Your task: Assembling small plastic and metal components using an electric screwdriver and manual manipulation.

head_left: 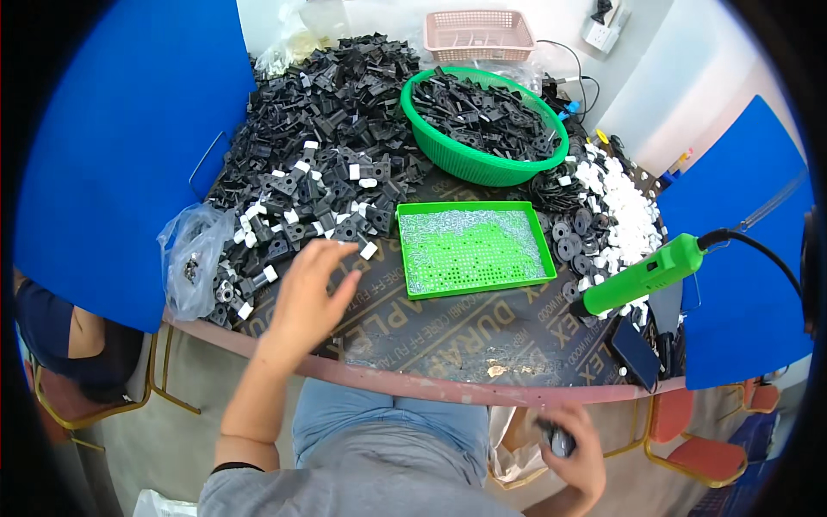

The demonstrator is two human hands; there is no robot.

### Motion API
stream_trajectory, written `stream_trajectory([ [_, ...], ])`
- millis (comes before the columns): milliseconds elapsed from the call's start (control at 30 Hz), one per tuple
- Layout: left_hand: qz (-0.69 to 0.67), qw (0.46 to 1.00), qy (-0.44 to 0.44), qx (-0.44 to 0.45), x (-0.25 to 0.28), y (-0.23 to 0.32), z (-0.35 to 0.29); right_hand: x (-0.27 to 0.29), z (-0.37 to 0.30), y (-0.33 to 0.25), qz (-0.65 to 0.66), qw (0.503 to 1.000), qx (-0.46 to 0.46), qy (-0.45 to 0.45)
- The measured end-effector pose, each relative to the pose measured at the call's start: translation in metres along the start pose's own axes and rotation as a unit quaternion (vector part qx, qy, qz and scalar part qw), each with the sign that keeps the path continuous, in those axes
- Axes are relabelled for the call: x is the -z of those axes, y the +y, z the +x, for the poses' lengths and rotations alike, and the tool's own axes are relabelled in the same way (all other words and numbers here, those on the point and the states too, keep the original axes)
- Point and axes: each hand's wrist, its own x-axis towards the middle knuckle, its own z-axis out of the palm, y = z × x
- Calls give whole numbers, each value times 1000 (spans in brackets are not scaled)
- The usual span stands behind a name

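My left hand (314,297) is over the table's left part, fingers apart and holding nothing. Just beyond its fingertips lies a heap of black plastic parts (314,103), several of the nearer ones fitted with white blocks (368,250). Below the table's front edge, my right hand (577,452) is closed around a small dark part (562,441) with a greyish rounded face; the fingers cover much of it. A green tray (478,291) of small silvery screws sits mid-table. To its right hangs a green electric screwdriver (642,277), tip down, touched by neither hand.
A green basket (465,159) full of black parts stands behind the tray. White pieces (616,202) and black round parts (568,241) are heaped at right, near a dark phone (636,355). A clear plastic bag (194,263) lies at left. Blue panels (129,155) flank the table.
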Motion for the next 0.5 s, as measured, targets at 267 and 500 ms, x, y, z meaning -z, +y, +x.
stream_trajectory([
  [267, 113, 983, -72, -127, -34, -44, 88, -42, -55, 161, -214, 940, -264, 14],
  [500, 163, 965, -150, -142, -71, -70, 105, -6, 31, 3, 9, 961, 1, -275],
])
